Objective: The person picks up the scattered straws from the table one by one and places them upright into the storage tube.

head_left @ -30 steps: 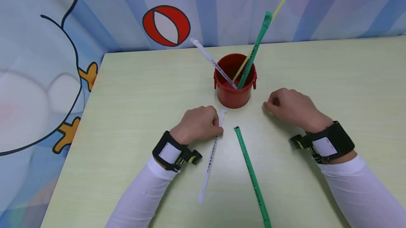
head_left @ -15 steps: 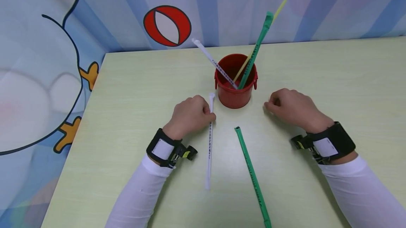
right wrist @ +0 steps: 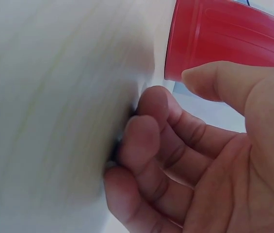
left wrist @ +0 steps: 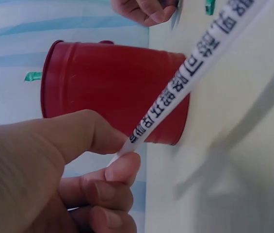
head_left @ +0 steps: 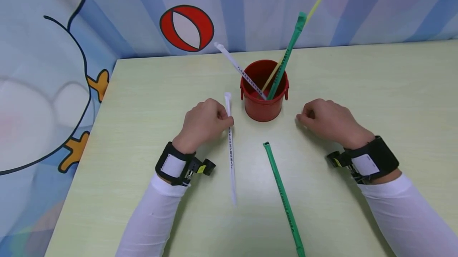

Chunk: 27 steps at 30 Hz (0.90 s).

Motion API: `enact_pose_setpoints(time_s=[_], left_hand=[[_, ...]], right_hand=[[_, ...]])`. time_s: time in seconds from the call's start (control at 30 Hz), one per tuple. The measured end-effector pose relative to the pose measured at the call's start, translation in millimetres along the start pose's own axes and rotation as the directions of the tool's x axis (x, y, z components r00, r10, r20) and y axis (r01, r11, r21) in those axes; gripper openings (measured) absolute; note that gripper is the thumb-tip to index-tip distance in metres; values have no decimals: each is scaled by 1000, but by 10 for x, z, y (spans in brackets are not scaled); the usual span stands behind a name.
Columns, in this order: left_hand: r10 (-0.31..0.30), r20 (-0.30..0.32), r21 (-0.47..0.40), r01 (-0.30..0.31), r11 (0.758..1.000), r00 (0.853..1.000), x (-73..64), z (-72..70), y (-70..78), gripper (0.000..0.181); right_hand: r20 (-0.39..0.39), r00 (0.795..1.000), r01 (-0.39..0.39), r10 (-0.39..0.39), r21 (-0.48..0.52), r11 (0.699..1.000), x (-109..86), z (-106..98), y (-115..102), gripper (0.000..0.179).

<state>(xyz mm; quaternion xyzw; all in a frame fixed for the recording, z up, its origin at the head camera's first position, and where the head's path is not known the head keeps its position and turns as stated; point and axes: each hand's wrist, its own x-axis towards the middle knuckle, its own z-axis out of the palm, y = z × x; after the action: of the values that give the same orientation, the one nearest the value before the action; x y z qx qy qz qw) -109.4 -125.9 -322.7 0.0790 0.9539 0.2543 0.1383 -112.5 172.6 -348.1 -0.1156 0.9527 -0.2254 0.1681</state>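
Observation:
My left hand (head_left: 202, 126) pinches a white paper-wrapped straw (head_left: 231, 153) near its upper end, between thumb and index finger. Printed characters run along the wrapper (left wrist: 180, 80), and in the left wrist view the straw casts a shadow on the tabletop, held clear of it. Just right of that hand stands a small red bucket (head_left: 262, 111). To the bucket's right, my right hand (head_left: 330, 122) rests on the table with loosely curled fingers; in the right wrist view its fingertips (right wrist: 139, 138) lie against the surface and nothing is between them.
A green-wrapped straw (head_left: 284, 195) lies on the table (head_left: 150, 90) between the arms. Inside the bucket lean a white straw (head_left: 236, 65), a green one (head_left: 292, 44) and a thin yellow stick (head_left: 315, 7). A printed curtain (head_left: 139, 22) borders the table's back and left.
My left hand has carried the white straw left and away from my body, and the straw's slant has turned the other way. The right hand has stayed in place.

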Motion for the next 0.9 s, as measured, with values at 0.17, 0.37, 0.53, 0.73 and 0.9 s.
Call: enact_pose_setpoints(time_s=[0.17, 0.37, 0.53, 0.73, 0.9], left_hand=[[-4, -57, 4, 4, 1000, 998, -18, -110, -11, 22], [29, -154, 3, -29, 1000, 988, -44, -175, 2, 19], [50, -217, -4, -52, 999, 975, -64, -203, 41, 18], [71, -277, -18, -79, 997, 958, -82, -234, 68, 19], [94, -331, -26, -108, 994, 939, -112, -278, 94, 19]], right_hand=[[-3, 1000, 1, -1, 1, 1000, 0, 3, -6, 26], [-5, 1000, -4, 4, 3, 1000, -3, 2, -8, 26], [-2, 1000, -6, 6, 6, 1000, -4, 0, -5, 26], [-3, 1000, -5, 5, 8, 1000, -7, 0, -8, 27], [-4, 1000, -2, 3, 9, 1000, -13, -3, -17, 28]])
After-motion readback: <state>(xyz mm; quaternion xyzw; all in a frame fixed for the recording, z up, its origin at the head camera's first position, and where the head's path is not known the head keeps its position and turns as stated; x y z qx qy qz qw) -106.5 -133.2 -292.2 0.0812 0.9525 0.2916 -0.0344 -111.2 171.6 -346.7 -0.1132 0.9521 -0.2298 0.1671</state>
